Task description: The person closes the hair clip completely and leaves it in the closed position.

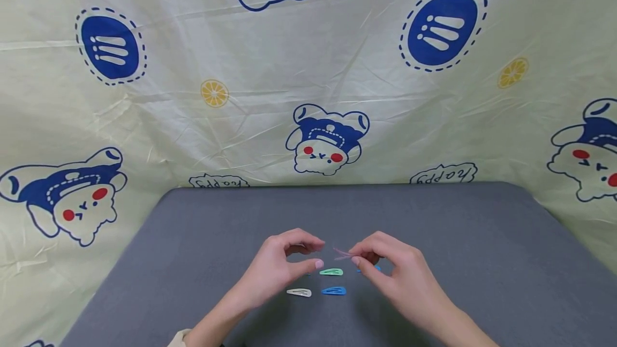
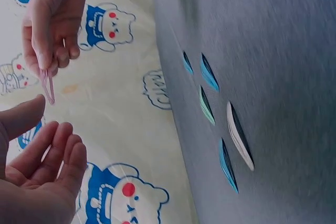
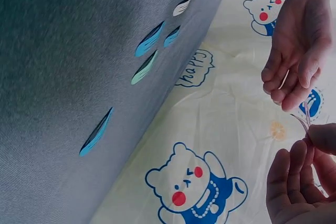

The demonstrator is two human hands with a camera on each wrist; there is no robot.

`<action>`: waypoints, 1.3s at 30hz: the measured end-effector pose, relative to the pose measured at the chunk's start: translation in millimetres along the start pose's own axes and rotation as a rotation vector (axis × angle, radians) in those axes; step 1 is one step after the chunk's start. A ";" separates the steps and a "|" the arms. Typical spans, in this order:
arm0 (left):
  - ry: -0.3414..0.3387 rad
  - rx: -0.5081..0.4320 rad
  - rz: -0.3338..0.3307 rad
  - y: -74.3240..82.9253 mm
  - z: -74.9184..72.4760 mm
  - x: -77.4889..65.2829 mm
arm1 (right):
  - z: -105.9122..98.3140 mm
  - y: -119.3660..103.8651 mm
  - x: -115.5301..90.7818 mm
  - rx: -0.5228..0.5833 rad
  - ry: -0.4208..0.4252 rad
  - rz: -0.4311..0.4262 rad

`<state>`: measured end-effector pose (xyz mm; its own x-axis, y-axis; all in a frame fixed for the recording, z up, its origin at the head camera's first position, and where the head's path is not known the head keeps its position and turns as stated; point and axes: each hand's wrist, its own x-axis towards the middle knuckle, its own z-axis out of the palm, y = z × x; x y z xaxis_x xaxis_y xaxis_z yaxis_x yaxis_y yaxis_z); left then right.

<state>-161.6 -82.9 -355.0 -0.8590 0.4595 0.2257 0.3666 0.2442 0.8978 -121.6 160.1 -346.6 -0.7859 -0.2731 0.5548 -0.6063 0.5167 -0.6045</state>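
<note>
Thumb and forefinger of my right hand (image 1: 397, 266) pinch a pink snap hair clip (image 1: 343, 254) above the table. The clip's two leaves stand apart, as the right wrist view shows at the pink clip (image 3: 306, 119). My left hand (image 1: 281, 258) is raised facing it, thumb apart from the fingers and nothing held; its fingertips are a short way from the clip. On the table beneath lie a green hair clip (image 1: 331, 272), a white hair clip (image 1: 299, 292) and a blue hair clip (image 1: 333, 291). Another blue clip (image 1: 377, 268) is partly hidden behind my right hand.
A grey cloth-covered table (image 1: 231, 218) spreads under both hands. In the left wrist view a further blue clip (image 2: 228, 165) lies close to the white one. Behind the table hangs a pale curtain (image 1: 270, 58) printed with cartoon bears.
</note>
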 end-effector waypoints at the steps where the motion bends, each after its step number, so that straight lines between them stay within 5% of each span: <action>1: 0.001 -0.005 -0.004 1.7 1.7 -1.9 | -0.2 -1.5 -1.4 0.006 -0.003 -0.012; 14: -0.020 -0.080 -0.027 13.2 13.9 -18.0 | 0.0 -11.0 -13.1 0.072 -0.042 0.006; 29: -0.030 -0.134 0.044 12.5 23.0 -25.0 | 6.2 -14.4 -23.9 0.147 -0.037 0.066; 39: -0.030 -0.121 0.018 10.9 24.4 -24.0 | 11.9 -11.1 -26.8 0.176 -0.016 0.018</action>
<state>-128.2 -70.5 -359.9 -0.8410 0.4888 0.2320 0.3340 0.1317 0.9333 -95.2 152.0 -361.7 -0.7979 -0.2782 0.5347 -0.6027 0.3719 -0.7060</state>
